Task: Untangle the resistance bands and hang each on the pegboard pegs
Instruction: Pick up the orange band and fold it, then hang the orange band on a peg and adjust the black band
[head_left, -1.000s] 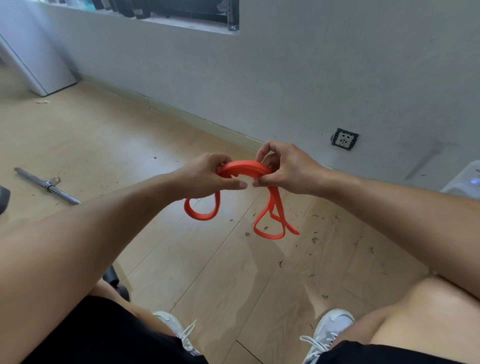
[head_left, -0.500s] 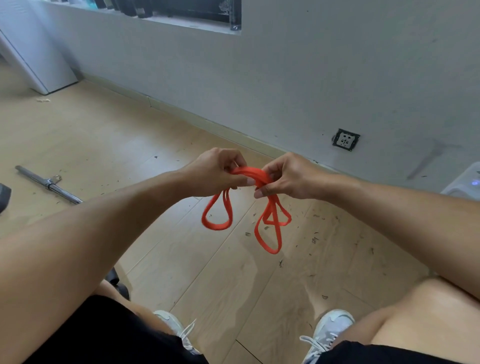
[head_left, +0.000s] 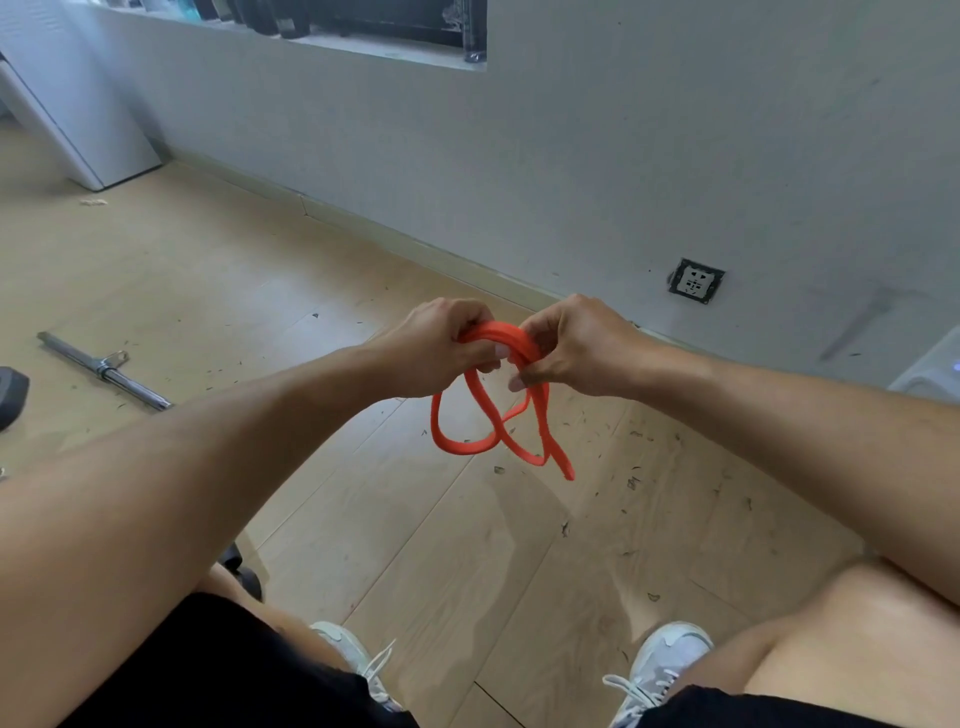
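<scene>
An orange resistance band (head_left: 496, 431) hangs in tangled loops between my two hands, in front of me above the wooden floor. My left hand (head_left: 441, 348) grips the top of the bunch from the left. Right beside it, my right hand (head_left: 576, 345) pinches the same bunch from the right, its fingers almost touching those of the left. Two crossed loops dangle below the hands. No pegboard or pegs are in view.
A metal bar (head_left: 104, 369) lies on the floor at the left, with a dark object (head_left: 10, 387) at the left edge. A wall socket (head_left: 696, 280) sits low on the grey wall. My knees and white shoes (head_left: 660, 670) are at the bottom.
The hands have drawn closer together and dropped slightly. The dangling loops have shifted and now cross each other lower down.
</scene>
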